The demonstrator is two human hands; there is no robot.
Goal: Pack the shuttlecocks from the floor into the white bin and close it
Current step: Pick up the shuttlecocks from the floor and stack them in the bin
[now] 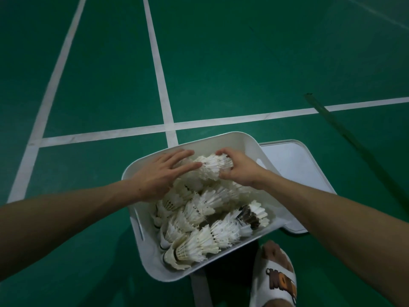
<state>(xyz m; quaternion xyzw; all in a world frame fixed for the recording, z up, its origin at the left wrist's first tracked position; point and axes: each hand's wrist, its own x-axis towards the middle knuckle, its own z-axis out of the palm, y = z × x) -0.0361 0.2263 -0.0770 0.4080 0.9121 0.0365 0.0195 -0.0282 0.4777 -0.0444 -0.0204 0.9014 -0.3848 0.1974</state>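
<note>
The white bin (234,141) stands on the green floor, filled with several white feather shuttlecocks (199,220). Above its far half a stack of shuttlecocks (208,168) is held between both hands. My left hand (162,173) presses on the stack's left end with straight fingers. My right hand (238,168) grips its right end, fingers curled over the feathers. The bin's white lid (294,165) lies flat on the floor just right of the bin, partly under it.
White court lines (221,121) cross the green floor beyond the bin. A dark thin pole (345,134) lies diagonally at the right. A foot in a white slipper (274,278) stands just below the bin's near corner.
</note>
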